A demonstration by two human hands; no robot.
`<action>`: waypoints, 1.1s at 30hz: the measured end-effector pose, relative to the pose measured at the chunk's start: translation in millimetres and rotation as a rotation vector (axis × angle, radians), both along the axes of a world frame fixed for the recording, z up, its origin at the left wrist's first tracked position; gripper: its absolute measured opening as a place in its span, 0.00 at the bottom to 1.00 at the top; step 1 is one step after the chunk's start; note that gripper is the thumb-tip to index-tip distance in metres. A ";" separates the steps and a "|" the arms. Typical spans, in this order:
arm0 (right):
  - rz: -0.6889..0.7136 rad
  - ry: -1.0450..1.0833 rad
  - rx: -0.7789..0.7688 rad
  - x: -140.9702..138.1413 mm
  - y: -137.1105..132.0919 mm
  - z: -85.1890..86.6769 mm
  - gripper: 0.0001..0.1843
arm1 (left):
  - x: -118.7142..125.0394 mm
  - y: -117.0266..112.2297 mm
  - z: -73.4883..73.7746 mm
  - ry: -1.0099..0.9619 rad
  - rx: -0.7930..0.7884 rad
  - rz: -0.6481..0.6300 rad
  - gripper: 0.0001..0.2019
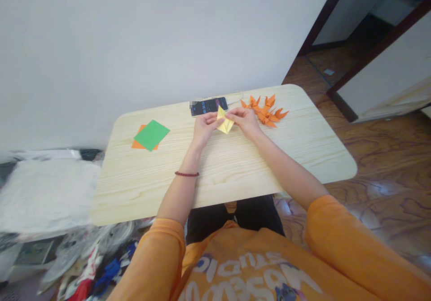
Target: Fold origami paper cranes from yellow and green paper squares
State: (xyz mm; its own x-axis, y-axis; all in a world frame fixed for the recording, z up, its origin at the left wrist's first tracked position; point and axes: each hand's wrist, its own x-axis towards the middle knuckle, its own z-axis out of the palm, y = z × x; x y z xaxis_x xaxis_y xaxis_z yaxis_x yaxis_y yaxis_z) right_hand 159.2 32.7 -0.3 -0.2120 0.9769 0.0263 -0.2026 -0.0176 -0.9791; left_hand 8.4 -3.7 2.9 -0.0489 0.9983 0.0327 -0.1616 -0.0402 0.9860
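Note:
A small folded yellow paper (224, 123) is held between both hands just above the far middle of a light wooden table (235, 166). My left hand (204, 127) pinches its left side. My right hand (245, 119) pinches its right side, fingers pressed on the fold. A dark red bracelet (186, 174) circles my left wrist. Several finished orange folded paper shapes (266, 110) lie just right of my right hand. A green paper square (151, 134) lies on top of an orange sheet (136, 144) at the table's left.
A dark phone (208, 106) with a lit screen lies at the table's far edge, a white cable (235, 95) running from it. A white wall stands behind. Cloth and printed bags pile on the floor at left. Wood floor and a doorway are to the right.

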 end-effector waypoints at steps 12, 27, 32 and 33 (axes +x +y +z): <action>-0.032 -0.036 0.037 0.2 1.3 -1.6 0.19 | 1.4 -0.2 1.3 -0.118 -0.103 -0.051 0.19; -0.001 0.012 -0.031 -0.8 -1.4 0.1 0.17 | 2.8 -1.9 1.3 -0.078 -0.096 0.021 0.22; 0.011 -0.002 -0.027 -1.0 -1.0 -0.2 0.18 | 2.9 -2.4 2.8 -0.062 -0.100 0.031 0.22; 0.012 -0.021 -0.007 -0.9 -0.6 -0.6 0.19 | 2.6 -2.5 3.2 -0.059 -0.107 0.030 0.22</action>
